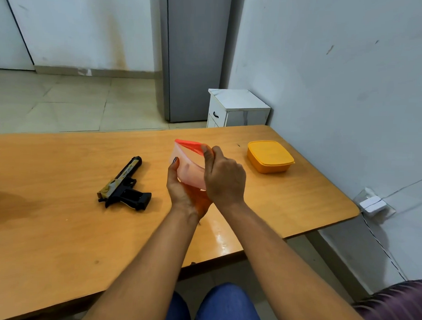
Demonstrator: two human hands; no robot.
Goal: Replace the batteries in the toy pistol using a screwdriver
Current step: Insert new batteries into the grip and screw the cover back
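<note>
As it lies flat, toy pistol (125,184), black, gold-topped

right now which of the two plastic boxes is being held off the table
The translucent pink box with the red lid, tilted between the left hand and right hand. The yellow lidded box sits untouched on the wooden table.

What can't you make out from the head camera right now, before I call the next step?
- Contents of the red-lidded container: frosted wall, and the left hand and right hand cover it.
- Contents of the yellow box: its lid is on.
- Toy pistol battery cover and screw: too small to see.
- Screwdriver and batteries: not visible anywhere on the table.
</note>
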